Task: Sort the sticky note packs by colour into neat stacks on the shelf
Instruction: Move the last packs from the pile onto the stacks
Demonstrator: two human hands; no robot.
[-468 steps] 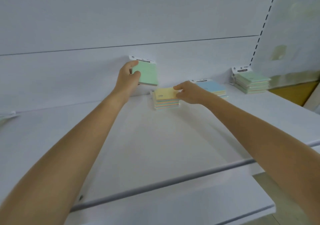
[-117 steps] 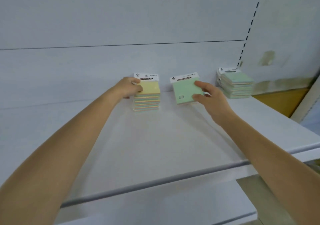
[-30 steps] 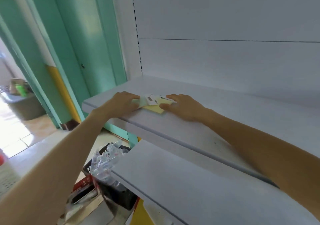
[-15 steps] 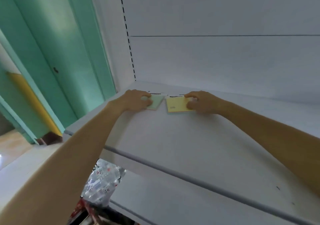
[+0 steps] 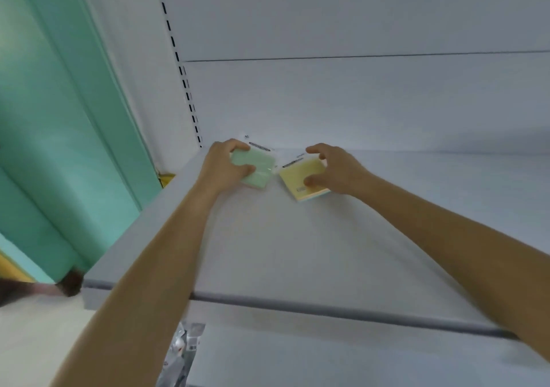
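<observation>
A green sticky note pack [image 5: 258, 169] with a white header card lies at the far left end of the white shelf [image 5: 297, 252], near the back panel. My left hand [image 5: 223, 165] grips it, fingers curled over its far and near edges. Just to its right lies a yellow sticky note pack [image 5: 300, 178], tilted, with coloured layers showing at its near edge. My right hand [image 5: 333, 169] grips this one, thumb on top and fingers curled round its far side. A narrow gap separates the two packs.
A slotted upright [image 5: 181, 71] marks the shelf's left end, with a teal wall [image 5: 68, 119] beyond. The shelf's front lip [image 5: 327, 309] runs across below my arms. A lower shelf [image 5: 327, 357] and clear plastic packaging [image 5: 181, 354] sit underneath.
In the last second both packs have slid from the shelf's front edge back toward the rear panel, and have come apart. Both hands have stayed on them throughout.
</observation>
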